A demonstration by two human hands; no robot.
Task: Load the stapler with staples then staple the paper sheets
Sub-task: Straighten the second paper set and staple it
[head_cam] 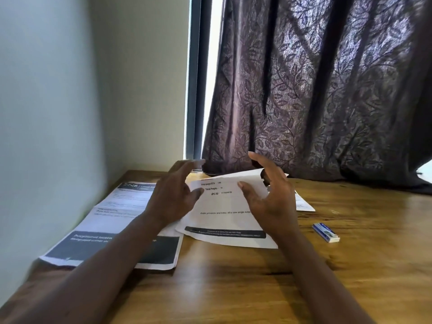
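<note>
White sheet (224,206) mid-table (233,288), far right corner lifted. It reads "First page OTP", "Total Pages", "UPC ID", "Order printouts and more". Left hand (173,197) at its left edge, fingers spread. Right hand (273,202) thumb on the sheet, fingers straight behind the corner; pinch unclear. Blue-white box (326,232) right of the sheet, label unreadable.

The right hand (271,202) hides part of the white sheet (224,206) and most of a dark thing (263,177) behind it. The left arm (117,249) covers part of the printed page (109,220). The small blue box (325,232) has words too blurry to read.
</note>
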